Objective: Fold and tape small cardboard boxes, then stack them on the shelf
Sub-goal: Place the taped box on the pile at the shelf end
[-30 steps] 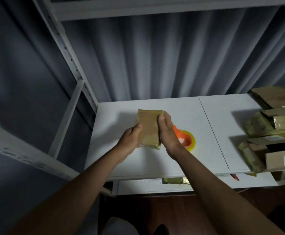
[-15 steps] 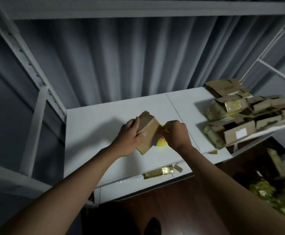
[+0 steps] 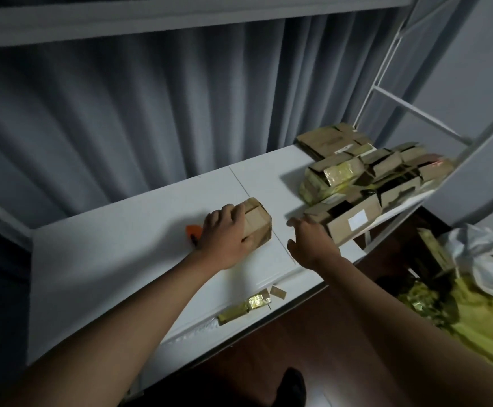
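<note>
- The box is being held by the left hand, the grip wrapped over its left side with fingers curled across the top; it is being rested on the white shelf.
- The right hand is being kept apart from the box, its grip loose and holding nothing, fingers spread toward the pile.
- The box is being seen folded into shape, top flaps closed; whether tape has been laid over the seam cannot be told.
- An orange tape holder is being mostly hidden behind the left wrist, just beside the box.
- The pile of boxes, some wrapped in yellowish tape, is being kept loosely heaped at the shelf's right end, well apart from the held box.
- Judged from this: one box is being finished or placed, and neat stacking is being left undone.
- Scraps are being left on the front ledge.
</note>
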